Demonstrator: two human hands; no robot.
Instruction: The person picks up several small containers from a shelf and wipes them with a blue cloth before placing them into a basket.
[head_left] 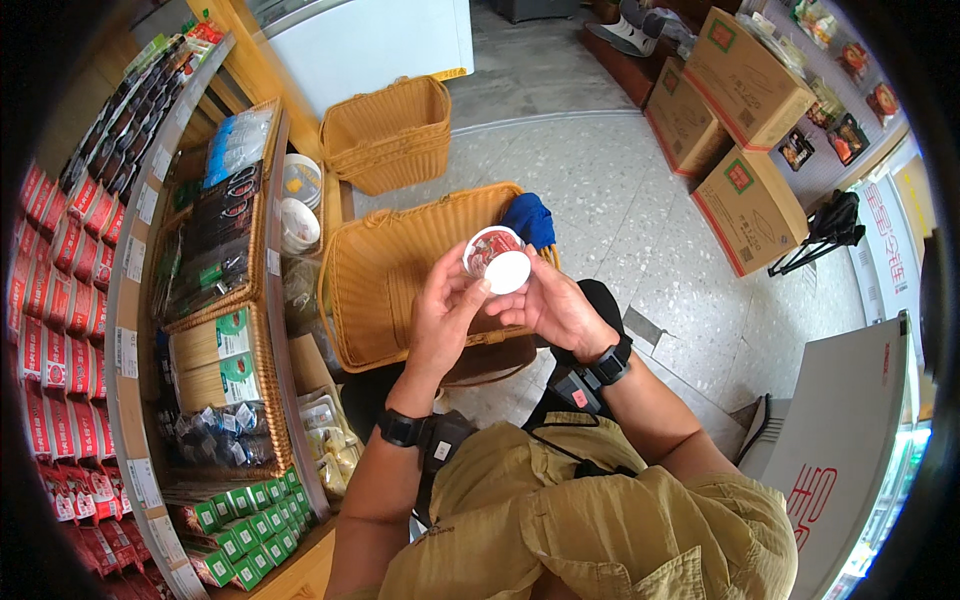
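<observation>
Over a wicker basket (375,250), both my hands are round a small white-rimmed tub (490,246) with something red inside. A plain white disc (508,272) overlaps its near side; I cannot tell whether it is a lid or part of a second tub. My left hand (450,305) is closed on the tub's left side, its thumb at the disc's edge. From the right, my right hand (562,312) grips the tub and disc, thumb at the rim and fingers curled underneath. A blue cloth (530,220) hangs on the basket's far right corner.
Shelves (130,330) of red packets stand at left, beside wicker trays of skewers (205,358) and green-ended boxes (250,530). Ahead are a second basket (390,135) and a white freezer (370,50). Cardboard boxes (750,210) and a white cabinet (835,430) stand at right.
</observation>
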